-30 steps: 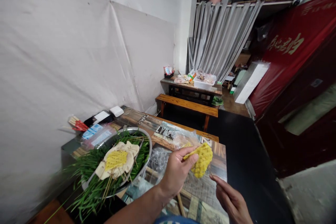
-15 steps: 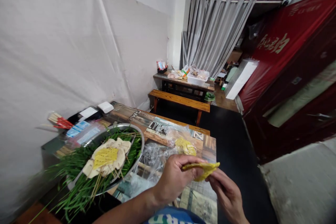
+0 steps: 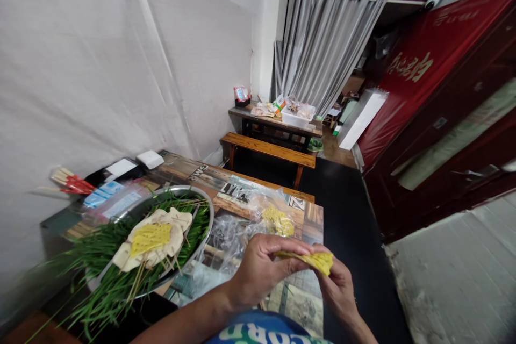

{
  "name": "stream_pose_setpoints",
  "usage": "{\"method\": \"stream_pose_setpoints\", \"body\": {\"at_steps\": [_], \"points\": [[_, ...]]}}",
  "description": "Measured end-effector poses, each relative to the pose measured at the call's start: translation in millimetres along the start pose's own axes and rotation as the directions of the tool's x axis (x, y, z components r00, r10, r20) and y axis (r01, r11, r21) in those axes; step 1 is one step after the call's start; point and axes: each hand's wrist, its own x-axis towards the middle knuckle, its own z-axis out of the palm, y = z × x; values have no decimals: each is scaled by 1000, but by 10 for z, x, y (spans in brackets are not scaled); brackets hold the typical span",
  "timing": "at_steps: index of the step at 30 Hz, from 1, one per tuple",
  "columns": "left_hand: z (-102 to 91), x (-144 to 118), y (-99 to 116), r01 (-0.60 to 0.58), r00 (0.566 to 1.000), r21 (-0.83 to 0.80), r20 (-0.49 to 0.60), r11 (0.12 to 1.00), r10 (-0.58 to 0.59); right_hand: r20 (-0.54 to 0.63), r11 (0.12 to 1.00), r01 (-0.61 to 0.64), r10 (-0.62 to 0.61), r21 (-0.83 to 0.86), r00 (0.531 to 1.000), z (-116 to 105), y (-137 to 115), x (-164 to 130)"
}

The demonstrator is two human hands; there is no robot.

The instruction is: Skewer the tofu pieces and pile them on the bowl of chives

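Head view | left hand point(image 3: 258, 271) and right hand point(image 3: 336, 287) pinch yellow sheet point(image 3: 312, 260) | sheet edge-on, pattern unreadable

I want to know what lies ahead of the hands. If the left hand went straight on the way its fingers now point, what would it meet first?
The left hand points right, so it would probably first meet the right hand, which pinches the same yellow sheet. Depth is unclear.
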Motion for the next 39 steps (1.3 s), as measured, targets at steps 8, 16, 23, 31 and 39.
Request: {"method": "stream_pose_setpoints", "body": {"at_steps": [8,16,23,31,39], "points": [[-323,225,-139,110,907,-299,-361,948,-219,134,990,-133,138,-44,981,170,-85,-45],[-801,278,-283,132,853,-532,-368,836,-369,208,982,-151,172,-116,963,250,265,-116],[-820,211,-308,182,862,-516,-326,837,-388,119,981,-186,191,-55,974,436,224,-101],[-817,226,-453,202,853,-591,-285,781,-437,155,963,-266,269,-38,951,585,76,104],[-871,13,-648,25,896,-736,-283,677,-341,194,831,-521,487,197,851,928,160,218]]}}
